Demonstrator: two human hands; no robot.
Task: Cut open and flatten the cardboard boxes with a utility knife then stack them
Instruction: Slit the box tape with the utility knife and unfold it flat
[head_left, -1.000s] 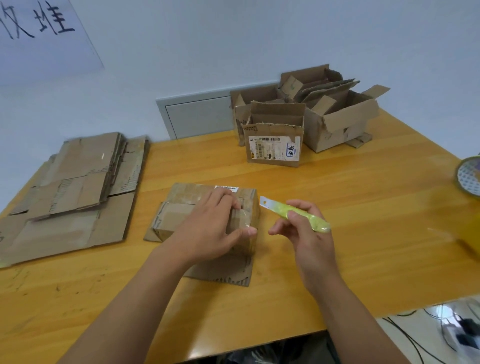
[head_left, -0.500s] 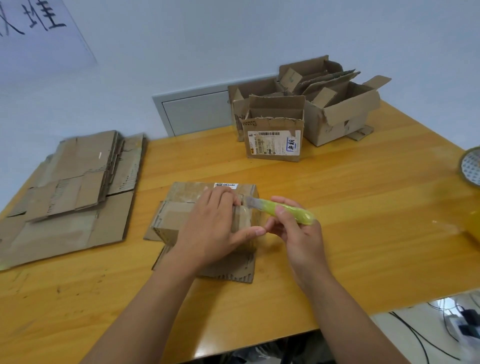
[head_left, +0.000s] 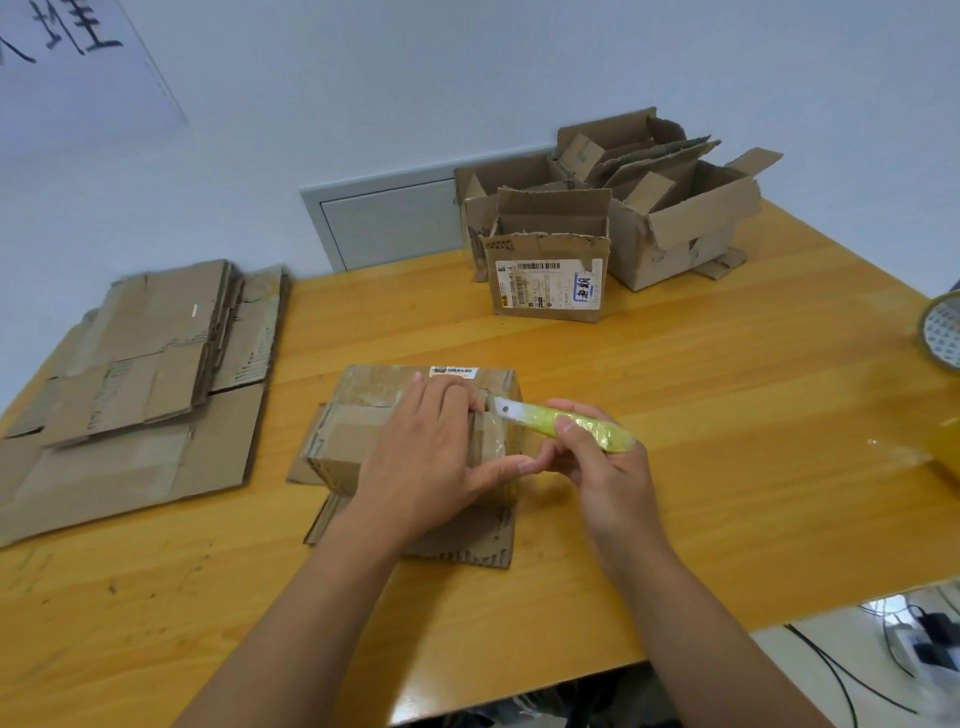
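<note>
Box (head_left: 363, 436) is matt brown corrugated cardboard with shiny clear tape, knife (head_left: 566, 423) has a glossy yellow-green plastic handle, bench (head_left: 727, 415) is smooth varnished wood, slightly scuffed.

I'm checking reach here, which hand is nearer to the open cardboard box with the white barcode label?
Right. The right hand, gripping the yellow-green utility knife, sits almost straight below the open cardboard box with the white barcode label; the left hand lies farther left.

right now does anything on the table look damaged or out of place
Mostly the open boxes at the back: rims torn and ragged, and loose cardboard sheets stick out of one askew. The left hand steadies the taped box, fingertips right beside the blade of the utility knife the right hand grips.
</note>
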